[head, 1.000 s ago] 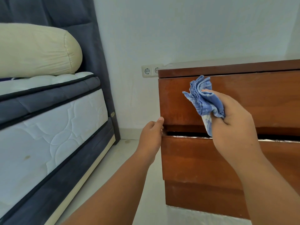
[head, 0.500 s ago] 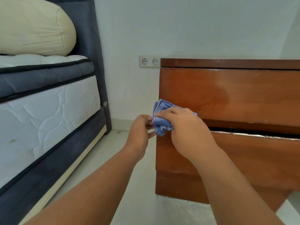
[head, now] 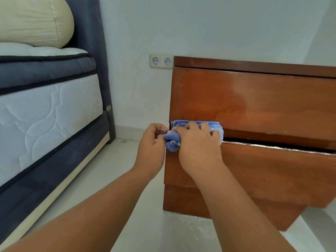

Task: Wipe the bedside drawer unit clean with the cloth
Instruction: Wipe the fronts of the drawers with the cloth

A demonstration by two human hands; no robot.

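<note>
Right hand clenched over a bunched blue cloth, pressing it against the left end of the gap between the two drawer fronts of the brown drawer unit. Left hand curled at the unit's left front edge, fingertips touching the cloth's hanging end; whether it grips the cloth or the edge cannot be told. Lower drawer stands slightly proud of the upper one. Double wall socket sits just left of the unit's top. Bed with cream pillow stands further left.
</note>
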